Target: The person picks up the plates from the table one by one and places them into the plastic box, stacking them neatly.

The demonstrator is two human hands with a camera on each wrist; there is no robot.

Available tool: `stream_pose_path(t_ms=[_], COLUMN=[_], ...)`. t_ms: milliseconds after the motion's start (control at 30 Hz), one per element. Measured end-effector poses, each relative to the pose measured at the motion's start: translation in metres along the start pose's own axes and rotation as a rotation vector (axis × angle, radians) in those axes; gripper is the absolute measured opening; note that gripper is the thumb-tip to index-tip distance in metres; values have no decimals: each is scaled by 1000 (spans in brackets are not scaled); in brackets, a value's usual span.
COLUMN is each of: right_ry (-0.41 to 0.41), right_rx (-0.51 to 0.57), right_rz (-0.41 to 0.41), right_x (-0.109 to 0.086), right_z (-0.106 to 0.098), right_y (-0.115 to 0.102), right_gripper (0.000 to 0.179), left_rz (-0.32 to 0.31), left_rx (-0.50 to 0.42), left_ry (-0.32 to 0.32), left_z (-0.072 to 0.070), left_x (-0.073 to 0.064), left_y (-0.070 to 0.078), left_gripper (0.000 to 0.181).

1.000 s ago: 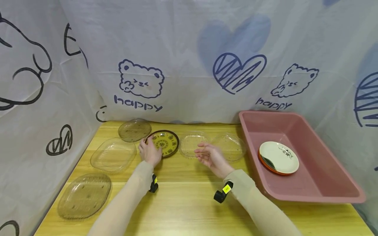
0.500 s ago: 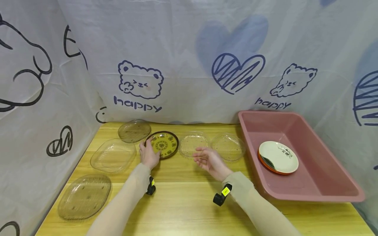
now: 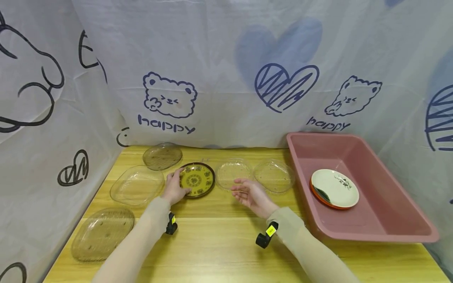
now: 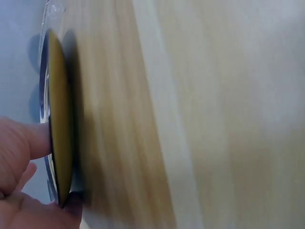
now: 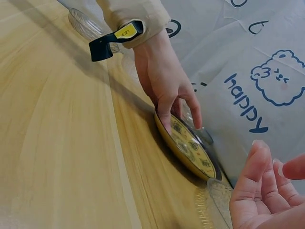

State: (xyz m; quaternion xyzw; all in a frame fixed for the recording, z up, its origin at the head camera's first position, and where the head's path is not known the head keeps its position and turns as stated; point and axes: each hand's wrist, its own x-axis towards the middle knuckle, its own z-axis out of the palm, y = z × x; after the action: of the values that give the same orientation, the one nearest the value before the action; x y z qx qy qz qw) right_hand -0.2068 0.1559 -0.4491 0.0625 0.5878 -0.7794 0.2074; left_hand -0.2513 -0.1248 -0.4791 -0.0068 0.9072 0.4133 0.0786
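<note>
White cloth point(image 3: 226, 43) printed with bears and hearts is hanging behind your grip, and a wooden table point(image 3: 219, 247) is spreading beneath both hands. Your left hand point(image 3: 174, 189) is grasping the yellow plate point(image 3: 196, 180), pinching its dark rim on the side nearest your palm, so the patterned face is stretching away to the right of your fingers. You can't tell from these views whether the plate is resting fully on the wood.

Your right hand point(image 3: 254, 197) is hovering free to the right of that grip, its fingers loosely bent. Just beyond those fingers a clear ribbed dish point(image 3: 230, 169) is lying beside the plate, and a round clear dish point(image 3: 274, 175) is sitting farther right.

To the left of your grip, a clear squarish dish point(image 3: 136, 184) is lying close by; a smoky dish point(image 3: 162, 156) is sitting behind it, and a brownish dish point(image 3: 102, 236) is lying nearer you. Well to the right of the grip, a pink basin point(image 3: 382, 222) is holding a white plate point(image 3: 337, 188), which is resting on something orange-edged point(image 3: 323, 201).
</note>
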Motion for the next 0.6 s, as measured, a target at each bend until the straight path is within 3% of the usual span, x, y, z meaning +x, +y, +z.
stream_pose_path(t_ms=[233, 433, 600], right_ry=[-11, -25, -31], right_rx=[-18, -16, -7], right_rz=[0, 2, 7], right_x=[0, 0, -1], right_z=[0, -1, -1], right_y=[3, 6, 8], right_gripper=[48, 49, 47], left_rz=[26, 40, 34], left_rx=[32, 13, -28], left_ry=[-49, -79, -96], left_z=[-7, -12, -15], left_x=[-5, -9, -11], left_y=[-3, -6, -9], left_gripper=[90, 97, 93])
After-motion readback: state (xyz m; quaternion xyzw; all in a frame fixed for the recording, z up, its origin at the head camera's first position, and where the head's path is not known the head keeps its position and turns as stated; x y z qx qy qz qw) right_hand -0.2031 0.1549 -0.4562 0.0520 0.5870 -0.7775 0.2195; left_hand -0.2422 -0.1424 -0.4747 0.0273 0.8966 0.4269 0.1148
